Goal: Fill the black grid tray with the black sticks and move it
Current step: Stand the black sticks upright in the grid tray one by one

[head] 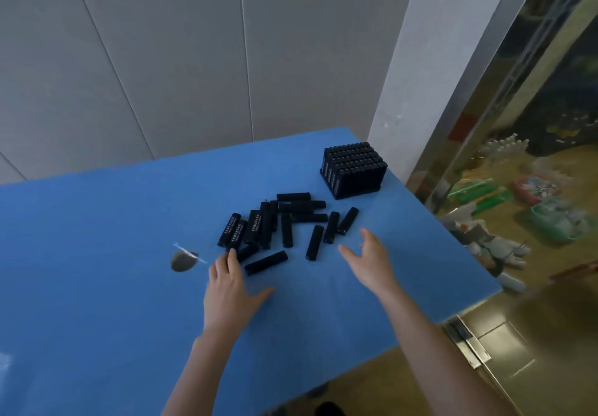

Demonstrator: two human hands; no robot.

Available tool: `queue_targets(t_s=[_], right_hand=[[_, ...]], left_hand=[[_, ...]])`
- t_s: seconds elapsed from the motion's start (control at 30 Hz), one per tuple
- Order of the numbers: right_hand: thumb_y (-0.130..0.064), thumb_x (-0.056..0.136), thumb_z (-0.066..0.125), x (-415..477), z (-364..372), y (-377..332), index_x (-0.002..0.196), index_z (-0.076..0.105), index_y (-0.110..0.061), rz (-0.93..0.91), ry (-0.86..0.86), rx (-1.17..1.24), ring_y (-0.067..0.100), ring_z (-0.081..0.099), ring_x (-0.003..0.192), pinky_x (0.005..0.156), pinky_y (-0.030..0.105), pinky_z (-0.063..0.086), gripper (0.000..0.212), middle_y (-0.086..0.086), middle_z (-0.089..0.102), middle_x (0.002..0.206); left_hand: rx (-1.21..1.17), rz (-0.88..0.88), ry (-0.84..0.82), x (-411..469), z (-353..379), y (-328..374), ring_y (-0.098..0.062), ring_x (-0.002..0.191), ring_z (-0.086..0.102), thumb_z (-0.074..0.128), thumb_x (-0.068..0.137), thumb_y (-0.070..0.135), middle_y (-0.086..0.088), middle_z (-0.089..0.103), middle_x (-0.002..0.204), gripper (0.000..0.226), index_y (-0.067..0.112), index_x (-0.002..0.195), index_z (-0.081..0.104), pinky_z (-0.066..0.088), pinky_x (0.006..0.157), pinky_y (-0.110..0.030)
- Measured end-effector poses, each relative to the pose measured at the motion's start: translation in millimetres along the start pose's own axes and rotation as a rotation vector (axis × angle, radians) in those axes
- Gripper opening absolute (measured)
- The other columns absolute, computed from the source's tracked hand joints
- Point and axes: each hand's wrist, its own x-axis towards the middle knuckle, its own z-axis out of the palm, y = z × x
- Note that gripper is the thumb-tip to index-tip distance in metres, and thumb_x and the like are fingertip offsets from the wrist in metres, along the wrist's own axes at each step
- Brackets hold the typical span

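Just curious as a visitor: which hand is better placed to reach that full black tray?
Probably the right hand: it is open and on the same side as the tray. The left hand sits behind the loose sticks.

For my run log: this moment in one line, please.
left hand: at loose black sticks | right hand: open, empty | black grid tray: looks full, far right of table

Grey panelled wall (155,59) behind a blue table (90,253) — glossy tiled floor (534,344) right.

head-worn view, angled down, table (97,253) near
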Motion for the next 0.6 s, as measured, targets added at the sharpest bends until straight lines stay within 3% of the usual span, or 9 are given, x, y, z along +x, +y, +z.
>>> queue_targets(t_s=[0.17,0.27,0.4,0.5,0.57,0.6], right_hand=[[-0.041,0.089,0.054,49.5,2.2,-5.5,0.146,0.01,-0.005,0.029,-0.041,0.084,0.023,0.018,0.141,0.112,0.034,0.02,0.08,0.009,0.017,0.154],[-0.05,0.087,0.052,67.3,9.5,-9.2,0.147,0.009,-0.006,0.026,-0.016,-0.001,0.024,0.016,0.141,0.112,0.038,0.022,0.086,0.008,0.017,0.154],[-0.052,0.085,0.054,80.0,14.3,-5.2,0.143,0.02,-0.008,-0.054,0.062,-0.28,0.028,0.024,0.134,0.107,0.039,0.028,0.08,0.009,0.027,0.148],[-0.041,0.085,0.057,87.2,12.6,2.4,0.137,0.031,-0.011,-0.137,0.051,-0.333,0.027,0.034,0.125,0.099,0.035,0.034,0.066,0.008,0.035,0.139],[-0.034,0.085,0.059,89.6,9.4,5.3,0.132,0.035,-0.009,-0.19,0.013,-0.343,0.026,0.04,0.118,0.092,0.032,0.039,0.058,0.008,0.04,0.133],[-0.032,0.085,0.06,89.3,8.0,5.7,0.129,0.037,-0.008,-0.213,-0.009,-0.36,0.025,0.043,0.115,0.087,0.031,0.042,0.055,0.008,0.042,0.128]], left_hand=[[0.09,-0.114,0.105,12.3,19.2,16.6,-0.032,0.124,0.038,0.061,0.069,0.068,-0.014,0.045,0.131,0.099,0.001,0.137,0.037,0.03,0.106,-0.041],[0.104,-0.141,0.208,16.4,34.5,20.0,-0.035,0.106,0.051,0.039,0.066,0.077,-0.015,0.056,0.111,0.095,-0.001,0.119,0.054,0.042,0.093,-0.046],[0.16,-0.126,0.226,17.8,40.8,29.1,-0.032,0.087,0.053,0.038,0.073,0.061,-0.012,0.057,0.093,0.069,0.002,0.1,0.058,0.049,0.076,-0.043],[0.242,-0.095,0.152,22.4,41.1,40.7,-0.031,0.072,0.056,0.057,0.074,0.045,-0.011,0.056,0.081,0.044,0.003,0.084,0.058,0.048,0.06,-0.038],[0.292,-0.086,0.061,27.6,36.8,54.5,-0.028,0.082,0.056,0.066,0.077,0.037,-0.01,0.055,0.091,0.038,0.004,0.092,0.054,0.046,0.067,-0.035],[0.301,-0.119,0.009,31.8,36.1,60.5,-0.026,0.095,0.052,0.057,0.085,0.037,-0.008,0.051,0.103,0.037,0.005,0.102,0.049,0.043,0.076,-0.031]])
